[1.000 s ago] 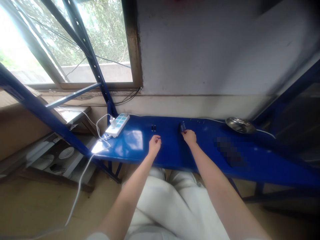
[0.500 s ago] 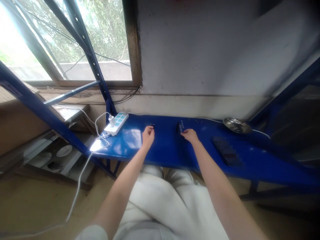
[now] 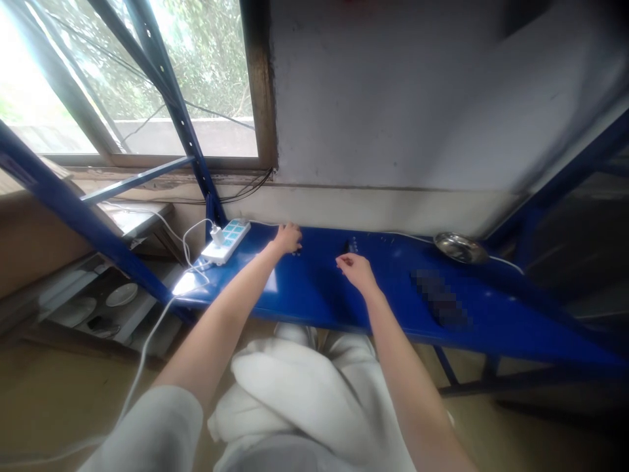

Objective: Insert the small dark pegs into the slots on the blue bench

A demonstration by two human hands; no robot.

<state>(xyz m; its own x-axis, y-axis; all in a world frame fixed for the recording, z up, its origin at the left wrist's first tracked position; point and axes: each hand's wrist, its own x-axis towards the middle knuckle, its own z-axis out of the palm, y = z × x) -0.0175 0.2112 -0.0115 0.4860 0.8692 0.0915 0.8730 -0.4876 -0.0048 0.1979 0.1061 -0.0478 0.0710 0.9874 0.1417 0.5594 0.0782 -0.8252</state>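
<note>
My left hand (image 3: pixel 288 238) reaches over the far left part of the blue table (image 3: pixel 314 288), its fingers apart and curved down. Right by those fingertips are small dark pieces (image 3: pixel 297 254), partly hidden and too small to name. My right hand (image 3: pixel 357 270) hovers nearer the table's middle with thumb and fingers pinched together; whatever is between them is too small to make out. Just behind it lies a short row of small shiny pieces (image 3: pixel 354 245), with a dark patch beside them.
A white power strip (image 3: pixel 227 242) with a plugged-in charger sits at the left end, its cable hanging off the edge. To the right are a shiny metal bowl (image 3: pixel 460 248) and a dark blurred-out object (image 3: pixel 439 298). Blue rack posts (image 3: pixel 171 98) rise at the left.
My left hand has moved farther back over the table and its fingers have spread. My right hand has shifted left and towards me, away from the row of shiny pieces.
</note>
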